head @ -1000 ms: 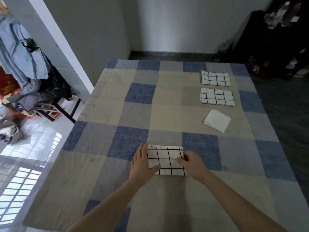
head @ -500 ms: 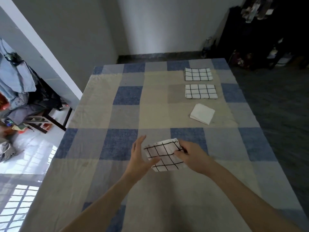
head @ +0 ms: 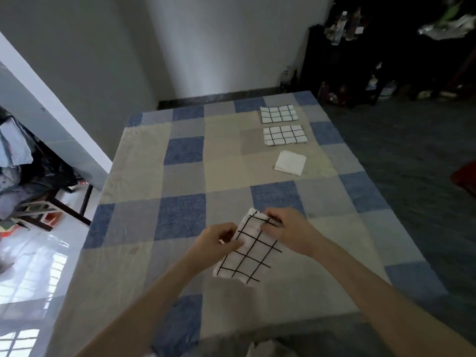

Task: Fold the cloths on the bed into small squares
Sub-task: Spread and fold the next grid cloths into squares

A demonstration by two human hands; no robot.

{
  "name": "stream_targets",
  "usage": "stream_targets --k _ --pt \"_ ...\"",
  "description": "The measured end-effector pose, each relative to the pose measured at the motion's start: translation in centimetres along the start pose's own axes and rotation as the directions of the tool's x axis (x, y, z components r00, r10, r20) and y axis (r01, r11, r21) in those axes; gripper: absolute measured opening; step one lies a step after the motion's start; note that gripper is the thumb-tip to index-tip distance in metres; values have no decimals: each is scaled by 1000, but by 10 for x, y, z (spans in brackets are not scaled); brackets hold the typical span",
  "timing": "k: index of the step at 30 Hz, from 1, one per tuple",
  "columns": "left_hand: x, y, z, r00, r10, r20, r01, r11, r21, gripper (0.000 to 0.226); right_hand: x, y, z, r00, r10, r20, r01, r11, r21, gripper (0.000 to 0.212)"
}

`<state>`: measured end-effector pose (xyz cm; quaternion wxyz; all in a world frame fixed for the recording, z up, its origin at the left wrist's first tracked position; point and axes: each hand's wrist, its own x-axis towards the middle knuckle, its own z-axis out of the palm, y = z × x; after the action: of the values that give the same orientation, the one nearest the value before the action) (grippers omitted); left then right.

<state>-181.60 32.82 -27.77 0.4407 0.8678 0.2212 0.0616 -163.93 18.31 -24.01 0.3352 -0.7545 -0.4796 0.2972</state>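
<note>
Holding a folded checked cloth (head: 248, 249) between both hands, we have it over the near middle of the bed (head: 180, 176), tilted so one end points away from us. Our left hand (head: 219, 240) pinches its left edge, fingers curled on the fabric; our right hand (head: 288, 229) grips the far right corner, fingers curled over it. Whether its lower end touches the cover we cannot tell. Toward the far right of the bed lie two folded checked cloths (head: 278, 113) (head: 284, 135) in a row, and nearer us a folded plain white cloth (head: 290, 162), all apart from one another.
</note>
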Motion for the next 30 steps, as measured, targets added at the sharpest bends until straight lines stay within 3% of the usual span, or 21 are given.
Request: stream_targets --k 4,8,13,18,21,25,30 --pt "-24 2 8 988 55 144 -44 996 -75 36 -44 -8 16 997 25 -74 -26 999 -19 15" --pt "-49 10 37 970 11 244 38 979 -198 9 -88 -16 29 995 28 -94 -33 998 -51 11" --pt "-73 28 78 972 -79 220 114 982 -149 28 -127 -11 27 997 30 -77 -36 996 -81 9" --pt "-85 52 94 972 -131 193 163 974 -158 5 -157 13 -4 983 100 -156 -109 993 -49 18" --pt "-80 68 106 972 -190 140 215 958 -193 27 -176 34 -28 965 132 -229 -150 987 -63 16" --pt "-59 104 138 962 -270 44 272 933 -235 3 -202 72 -66 932 197 -304 -219 975 -39 8" --pt "-15 164 203 963 -267 -33 245 920 -305 7 -214 127 -137 953 194 -231 -236 957 -170 12"
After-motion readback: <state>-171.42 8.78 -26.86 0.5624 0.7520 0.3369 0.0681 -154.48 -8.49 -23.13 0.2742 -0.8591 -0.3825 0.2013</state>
